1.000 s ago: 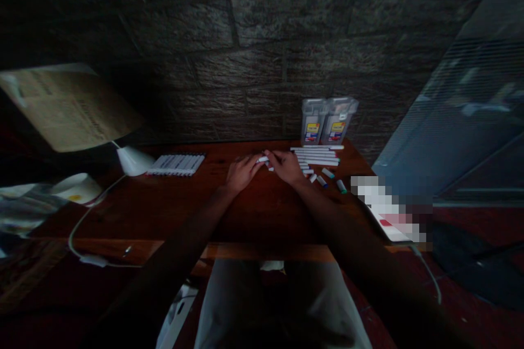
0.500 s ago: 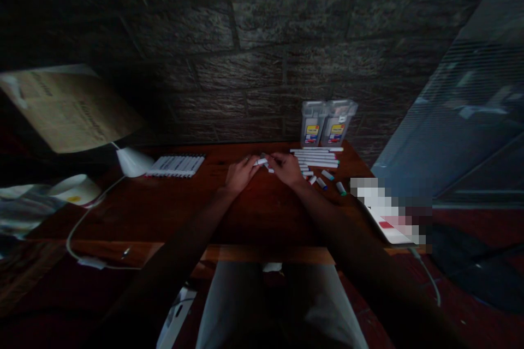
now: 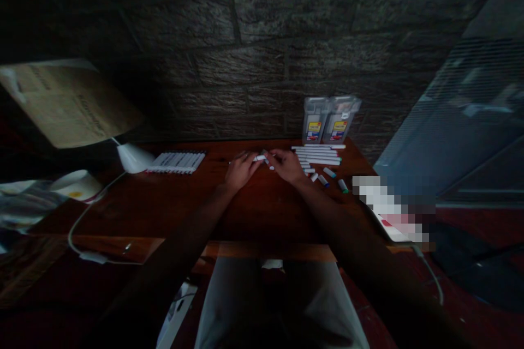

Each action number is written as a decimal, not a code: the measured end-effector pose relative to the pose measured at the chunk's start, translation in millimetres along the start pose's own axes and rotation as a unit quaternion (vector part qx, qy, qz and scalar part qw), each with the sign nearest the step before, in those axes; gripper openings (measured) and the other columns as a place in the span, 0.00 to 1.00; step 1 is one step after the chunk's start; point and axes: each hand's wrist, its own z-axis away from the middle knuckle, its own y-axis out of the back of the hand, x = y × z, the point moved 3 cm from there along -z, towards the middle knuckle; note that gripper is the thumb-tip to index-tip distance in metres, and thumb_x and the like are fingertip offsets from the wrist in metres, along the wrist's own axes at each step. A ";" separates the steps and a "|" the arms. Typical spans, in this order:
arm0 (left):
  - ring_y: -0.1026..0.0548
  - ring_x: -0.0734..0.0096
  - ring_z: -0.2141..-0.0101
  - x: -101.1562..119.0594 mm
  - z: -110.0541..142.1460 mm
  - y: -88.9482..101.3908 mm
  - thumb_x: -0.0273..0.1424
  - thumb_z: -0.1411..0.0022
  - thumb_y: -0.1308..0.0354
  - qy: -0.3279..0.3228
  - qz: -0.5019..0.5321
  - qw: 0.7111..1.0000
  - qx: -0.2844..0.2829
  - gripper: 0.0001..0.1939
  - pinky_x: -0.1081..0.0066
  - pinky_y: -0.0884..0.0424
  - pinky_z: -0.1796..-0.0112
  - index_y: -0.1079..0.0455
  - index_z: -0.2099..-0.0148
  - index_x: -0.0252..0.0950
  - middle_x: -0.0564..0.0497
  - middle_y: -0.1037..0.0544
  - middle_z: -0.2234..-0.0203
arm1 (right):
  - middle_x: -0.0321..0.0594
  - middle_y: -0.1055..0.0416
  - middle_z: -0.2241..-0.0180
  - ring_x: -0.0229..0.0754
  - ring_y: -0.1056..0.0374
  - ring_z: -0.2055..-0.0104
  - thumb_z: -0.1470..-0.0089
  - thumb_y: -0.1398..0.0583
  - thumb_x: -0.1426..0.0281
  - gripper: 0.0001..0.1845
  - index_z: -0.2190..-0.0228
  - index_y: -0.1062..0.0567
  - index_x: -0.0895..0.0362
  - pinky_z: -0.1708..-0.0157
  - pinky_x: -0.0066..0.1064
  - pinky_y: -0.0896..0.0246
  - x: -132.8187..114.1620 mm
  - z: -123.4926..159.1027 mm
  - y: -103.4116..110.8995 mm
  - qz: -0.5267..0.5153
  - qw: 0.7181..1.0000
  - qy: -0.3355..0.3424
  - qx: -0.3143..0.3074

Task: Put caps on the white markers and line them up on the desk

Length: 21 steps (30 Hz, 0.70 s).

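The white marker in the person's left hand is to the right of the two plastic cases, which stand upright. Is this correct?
Not quite: the head view shows the white marker in the person's left hand to the left of the two plastic cases, which stand upright.

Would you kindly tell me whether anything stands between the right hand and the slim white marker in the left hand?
Nothing visible does: the right hand is close beside the slim white marker in the left hand, though dimness hides whether they touch.
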 end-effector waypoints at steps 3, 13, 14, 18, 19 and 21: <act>0.23 0.60 0.55 -1.4 0.3 0.9 0.36 0.31 0.45 -0.006 0.016 1.000 0.007 0.12 0.61 0.27 0.52 0.27 0.50 0.36 0.43 0.20 0.58 | 0.35 0.22 0.74 0.36 0.29 0.76 0.39 0.42 0.58 0.16 0.62 0.20 0.55 0.72 0.26 0.36 2.0 0.1 -1.8 -0.036 0.999 -0.005 -0.018; 0.21 0.63 0.61 -0.9 2.1 -0.3 0.39 0.30 0.46 0.043 -0.027 0.997 -0.060 0.12 0.67 0.28 0.59 0.26 0.56 0.38 0.45 0.19 0.61 | 0.36 0.22 0.72 0.36 0.29 0.75 0.39 0.41 0.62 0.14 0.58 0.20 0.55 0.68 0.27 0.33 3.5 -0.1 -4.7 -0.034 0.999 0.008 -0.038; 0.21 0.63 0.62 -0.4 2.4 -0.9 0.40 0.30 0.46 0.057 -0.029 0.995 -0.073 0.12 0.68 0.28 0.60 0.26 0.55 0.39 0.46 0.19 0.62 | 0.36 0.21 0.72 0.36 0.28 0.74 0.39 0.41 0.62 0.14 0.58 0.20 0.55 0.67 0.28 0.33 3.1 -0.2 -4.1 -0.028 0.999 0.010 -0.036; 0.20 0.61 0.61 0.4 3.1 -0.6 0.43 0.30 0.48 0.111 -0.041 0.990 -0.074 0.16 0.67 0.28 0.62 0.27 0.49 0.41 0.45 0.19 0.60 | 0.39 0.20 0.68 0.39 0.26 0.69 0.39 0.41 0.63 0.14 0.58 0.20 0.56 0.65 0.28 0.33 6.5 -4.7 5.5 0.005 1.000 0.008 0.011; 0.20 0.60 0.61 0.1 3.3 0.3 0.44 0.30 0.49 0.122 -0.044 0.989 -0.064 0.17 0.67 0.28 0.62 0.28 0.47 0.41 0.44 0.19 0.59 | 0.40 0.20 0.68 0.40 0.26 0.68 0.38 0.42 0.64 0.14 0.59 0.19 0.57 0.64 0.28 0.33 9.1 -6.4 9.8 0.014 0.999 -0.001 0.035; 0.20 0.59 0.61 -0.6 3.6 1.8 0.46 0.30 0.50 0.135 -0.051 0.988 -0.049 0.20 0.66 0.28 0.62 0.29 0.44 0.42 0.44 0.19 0.58 | 0.41 0.20 0.68 0.41 0.25 0.67 0.38 0.44 0.66 0.14 0.62 0.19 0.57 0.64 0.29 0.33 15.3 -9.2 18.4 0.040 0.995 -0.031 0.082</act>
